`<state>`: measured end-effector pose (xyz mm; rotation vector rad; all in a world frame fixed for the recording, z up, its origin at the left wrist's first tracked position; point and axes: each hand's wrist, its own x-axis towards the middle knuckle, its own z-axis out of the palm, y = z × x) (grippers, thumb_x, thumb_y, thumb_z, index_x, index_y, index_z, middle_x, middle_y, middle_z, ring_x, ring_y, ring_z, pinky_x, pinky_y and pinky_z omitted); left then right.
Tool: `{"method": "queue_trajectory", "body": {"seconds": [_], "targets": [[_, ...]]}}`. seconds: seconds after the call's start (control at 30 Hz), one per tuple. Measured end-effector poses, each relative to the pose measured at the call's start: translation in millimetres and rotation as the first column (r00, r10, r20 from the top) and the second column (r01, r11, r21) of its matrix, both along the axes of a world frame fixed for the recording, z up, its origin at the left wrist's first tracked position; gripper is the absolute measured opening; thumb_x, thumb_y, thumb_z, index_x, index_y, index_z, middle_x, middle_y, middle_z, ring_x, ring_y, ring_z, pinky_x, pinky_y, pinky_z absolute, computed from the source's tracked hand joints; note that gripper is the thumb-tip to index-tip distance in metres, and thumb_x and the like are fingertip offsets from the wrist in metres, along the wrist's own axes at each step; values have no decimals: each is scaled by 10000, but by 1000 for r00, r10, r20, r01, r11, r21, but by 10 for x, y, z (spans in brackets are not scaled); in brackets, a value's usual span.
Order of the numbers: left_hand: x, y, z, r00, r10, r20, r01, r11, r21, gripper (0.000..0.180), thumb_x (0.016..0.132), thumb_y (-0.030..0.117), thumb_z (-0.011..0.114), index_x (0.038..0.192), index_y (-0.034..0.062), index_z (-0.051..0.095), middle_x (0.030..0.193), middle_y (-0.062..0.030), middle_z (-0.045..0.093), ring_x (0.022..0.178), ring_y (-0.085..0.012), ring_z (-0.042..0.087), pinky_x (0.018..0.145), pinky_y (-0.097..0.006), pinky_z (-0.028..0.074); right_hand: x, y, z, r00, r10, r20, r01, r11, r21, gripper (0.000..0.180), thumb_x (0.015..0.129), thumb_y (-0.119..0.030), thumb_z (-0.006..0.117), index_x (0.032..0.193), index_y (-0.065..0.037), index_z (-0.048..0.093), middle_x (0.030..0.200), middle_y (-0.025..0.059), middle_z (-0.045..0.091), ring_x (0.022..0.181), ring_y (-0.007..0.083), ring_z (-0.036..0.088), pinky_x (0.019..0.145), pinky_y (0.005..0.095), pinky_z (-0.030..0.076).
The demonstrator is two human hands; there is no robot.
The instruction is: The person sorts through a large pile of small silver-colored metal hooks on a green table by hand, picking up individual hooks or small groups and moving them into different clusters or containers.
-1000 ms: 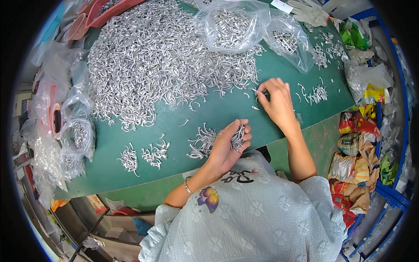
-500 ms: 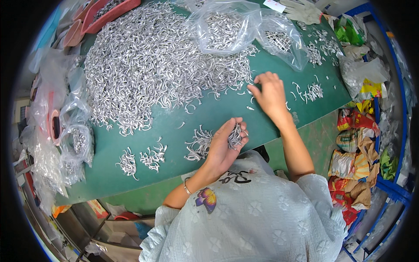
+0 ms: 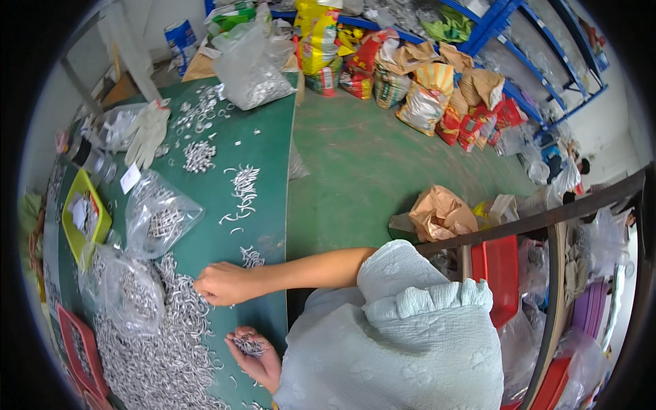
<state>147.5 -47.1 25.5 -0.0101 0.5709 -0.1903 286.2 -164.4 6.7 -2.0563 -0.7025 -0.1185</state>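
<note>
A broad heap of small curved silver metal pieces (image 3: 147, 362) covers the lower left of the green table (image 3: 263, 137). My left hand (image 3: 263, 365), palm up with curled fingers, cups a small bunch of these curved metal pieces (image 3: 247, 345) near the table edge. Above it my right hand (image 3: 224, 283) is closed, knuckles up, at the heap's edge; its fingertips are hidden, so what they pinch cannot be made out. Just beyond my right forearm sits a little cluster of pieces (image 3: 252, 257), and farther up lies a looser row of them (image 3: 244, 191).
Clear plastic bags of metal parts (image 3: 140, 294) rest on the heap, near a yellow-green basket (image 3: 101, 217) and a red tray (image 3: 80, 348). White gloves (image 3: 147, 133) lie farther up. Filled sacks (image 3: 424, 99) line a blue rack; a brown paper bag (image 3: 441, 215) stands on the floor.
The whole view has swung round, bringing the floor and rack into the middle. My right hand has gone from spread fingers to closed at the heap; my left still cups its pieces.
</note>
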Motion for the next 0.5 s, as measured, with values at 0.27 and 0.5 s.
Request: {"method": "queue_trajectory", "body": {"seconds": [0.27, 0.5], "targets": [[131, 143, -379, 915, -240, 323, 301, 941, -152, 168, 952, 221, 477, 926, 59, 512, 823, -29, 467, 675, -109, 434, 553, -235, 378, 2, -64, -40, 944, 221, -244, -61, 846, 530, 77, 794, -81, 586, 817, -11, 607, 656, 104, 616, 611, 151, 617, 544, 298, 468], [45, -24, -50, 995, -93, -35, 99, 973, 210, 173, 938, 213, 502, 999, 56, 540, 935, -67, 563, 815, -165, 531, 680, -288, 485, 44, -164, -9, 738, 328, -590, -33, 890, 454, 170, 877, -56, 555, 1031, 4, 594, 865, 52, 638, 781, 105, 592, 676, 244, 476]]}}
